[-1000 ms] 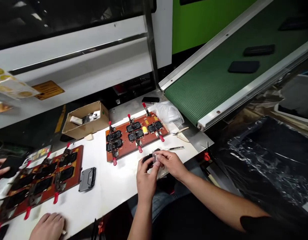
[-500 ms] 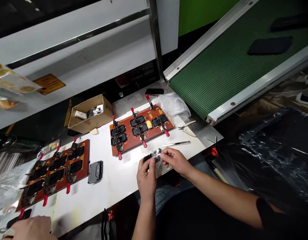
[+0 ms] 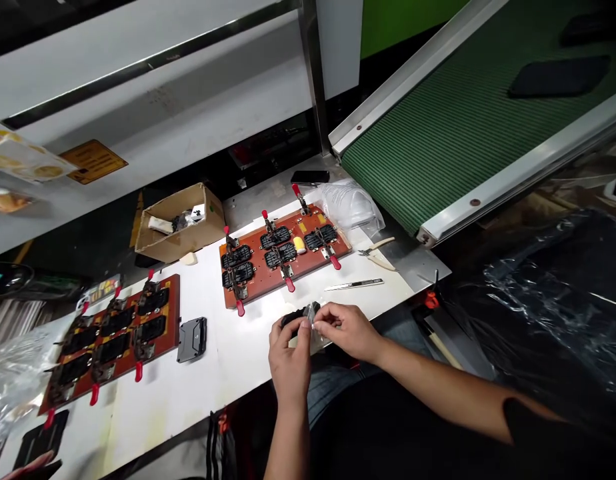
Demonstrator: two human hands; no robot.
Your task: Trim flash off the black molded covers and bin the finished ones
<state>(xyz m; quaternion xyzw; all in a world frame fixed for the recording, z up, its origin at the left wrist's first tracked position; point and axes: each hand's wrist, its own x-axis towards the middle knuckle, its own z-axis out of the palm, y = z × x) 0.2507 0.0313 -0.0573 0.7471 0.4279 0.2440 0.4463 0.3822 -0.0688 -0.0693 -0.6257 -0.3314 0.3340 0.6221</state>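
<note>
My left hand (image 3: 292, 353) pinches a small black part (image 3: 293, 316) between thumb and fingers, above the front of the white worktop. Most of that part is covered by the fingers, so its full shape does not show. Shiny clear plastic film (image 3: 311, 312) stands up at its right end. The film's near edge is pinched by my right hand (image 3: 345, 330), whose fingertips almost meet the left thumb. Just beyond the hands lies a slim craft knife (image 3: 355, 285). Farther back is a red-brown fixture board (image 3: 261, 283) with black parts under red-handled toggle clamps.
Pliers (image 3: 378, 253), a clear bag (image 3: 351, 203) and a phone (image 3: 311, 177) lie right and behind. A cardboard box (image 3: 188, 237) stands back left. A second fixture board (image 3: 173, 327) and dark case (image 3: 192, 339) are left, near another person's hand (image 3: 33, 465). A green conveyor (image 3: 438, 147) slopes up right.
My right hand has shifted slightly left, and the film now stands up between my hands. At the lower left, the other person's hand has drawn back, exposing a black case.
</note>
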